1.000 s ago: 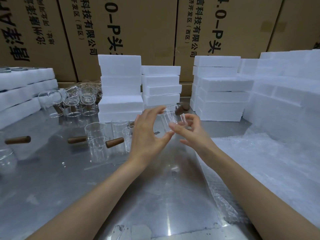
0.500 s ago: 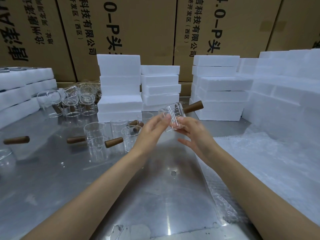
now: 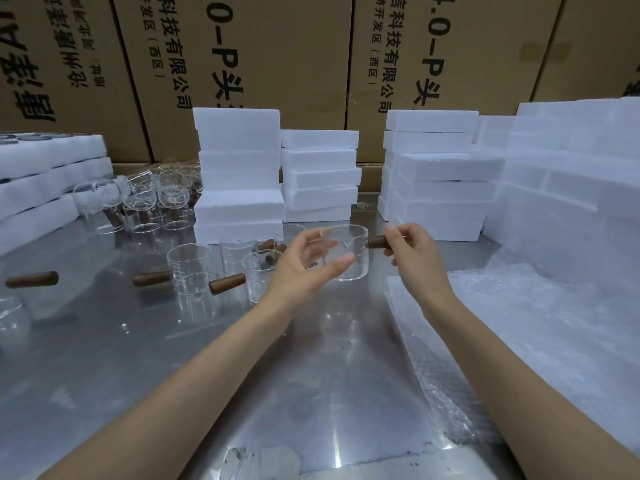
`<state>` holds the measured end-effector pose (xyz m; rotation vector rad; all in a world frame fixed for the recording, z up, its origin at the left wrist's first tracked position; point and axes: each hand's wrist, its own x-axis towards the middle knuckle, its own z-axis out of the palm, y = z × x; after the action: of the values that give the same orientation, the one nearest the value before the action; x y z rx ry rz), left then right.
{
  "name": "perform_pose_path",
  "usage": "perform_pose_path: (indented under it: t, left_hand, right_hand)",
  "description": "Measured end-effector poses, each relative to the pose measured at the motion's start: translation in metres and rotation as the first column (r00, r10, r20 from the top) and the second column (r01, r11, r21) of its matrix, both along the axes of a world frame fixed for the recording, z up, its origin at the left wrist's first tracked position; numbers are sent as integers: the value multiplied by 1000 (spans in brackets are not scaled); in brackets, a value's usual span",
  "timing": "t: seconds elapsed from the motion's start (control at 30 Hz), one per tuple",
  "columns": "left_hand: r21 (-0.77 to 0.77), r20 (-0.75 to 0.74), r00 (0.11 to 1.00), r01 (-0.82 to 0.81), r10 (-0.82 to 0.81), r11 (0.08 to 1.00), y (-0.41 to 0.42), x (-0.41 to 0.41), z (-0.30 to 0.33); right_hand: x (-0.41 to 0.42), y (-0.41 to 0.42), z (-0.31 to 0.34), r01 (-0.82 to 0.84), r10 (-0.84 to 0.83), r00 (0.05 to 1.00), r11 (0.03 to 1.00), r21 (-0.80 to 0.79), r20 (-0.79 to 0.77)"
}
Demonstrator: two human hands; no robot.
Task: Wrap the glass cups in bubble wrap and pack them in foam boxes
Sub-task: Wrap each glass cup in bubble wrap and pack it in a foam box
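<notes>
Steel tabletop [image 3: 114,358] — scuffed, reflective, a bright glare streak near the front edge. Far side: a wall of brown cardboard cartons [image 3: 284,57] printed with black Chinese characters and "0-P" lettering, standing upright side by side across the whole back — a lower carton edge [image 3: 135,167] shows at table level, far left of centre.

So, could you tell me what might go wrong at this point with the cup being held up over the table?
The right hand holds the glass cup only by its wooden handle, while the left hand looks open around the body; it could slip and fall onto the steel table.
Other glass cups stand close on the left, so a swing of the elbow might knock them.
</notes>
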<state>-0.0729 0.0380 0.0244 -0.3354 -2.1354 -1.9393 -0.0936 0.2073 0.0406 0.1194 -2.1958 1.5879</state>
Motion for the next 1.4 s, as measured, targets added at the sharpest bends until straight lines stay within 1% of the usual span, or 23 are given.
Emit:
perform_pose_path:
  t: [0.07, 0.17, 0.3, 0.5, 0.77, 0.83, 0.87, 0.93, 1.0, 1.07, 1.1, 1.13, 1.2, 1.3, 1.4]
  left_hand:
    - [-38, 4, 1000, -13, 13, 999, -1, -3, -3]
    - [-113, 13, 1000, 0, 1, 994, -2, -8, -10]
    - [-182, 32, 999, 26, -21, 983, -2, -13, -15]
    - [-209, 57, 998, 33, -21, 977, -3, -18, -22]
    - [-262, 86, 996, 52, -30, 964, -4, -18, -22]
    - [-252, 89, 995, 57, -36, 966, -4, -15, -20]
    - [-236, 81, 996, 55, -37, 970, -4, -13, -17]
    - [-206, 54, 998, 46, -36, 977, -3, -9, -13]
    - [-184, 25, 999, 37, -33, 982, -1, -5, -8]
    - [-158, -3, 1000, 20, -21, 987, 0, -2, -5]
    - [-141, -15, 1000, 10, -13, 990, 1, -1, -4]
    - [-130, -24, 1000, 2, -6, 992, 1, 0, -3]
    - [-133, -36, 999, -13, 8, 991, 3, 1, -2]
    - [-128, -52, 998, -27, 21, 991, 2, 2, 0]
    - [-136, -68, 997, -37, 28, 990, 2, 1, 0]
  right_hand:
    - [-3, 0, -4, 30, -33, 999, 992, 120, 30]
    - [-7, 2, -10, 51, -84, 992, 949, 312, 92]
    - [-10, 2, -15, 70, -148, 979, 889, 452, 141]
    - [-8, 2, -16, 51, -181, 964, 848, 528, 197]
    - [-6, 1, -16, 16, -197, 948, 814, 580, 249]
    - [-5, 2, -13, 48, -220, 952, 791, 610, 211]
    - [-4, 3, -11, 92, -242, 957, 776, 624, 159]
    - [-2, 9, -4, 231, -304, 953, 744, 627, 9]
    - [1, 18, 5, 357, -363, 924, 702, 616, -120]
    - [4, 26, 12, 409, -407, 900, 675, 614, -152]
    - [6, 29, 14, 407, -427, 895, 661, 630, -130]
    - [8, 32, 16, 386, -445, 891, 648, 657, -84]
    - [13, 36, 21, 290, -464, 885, 633, 718, 51]
    - [19, 44, 29, 81, -441, 863, 602, 794, 247]
    - [31, 55, 39, -115, -401, 826, 567, 816, 395]
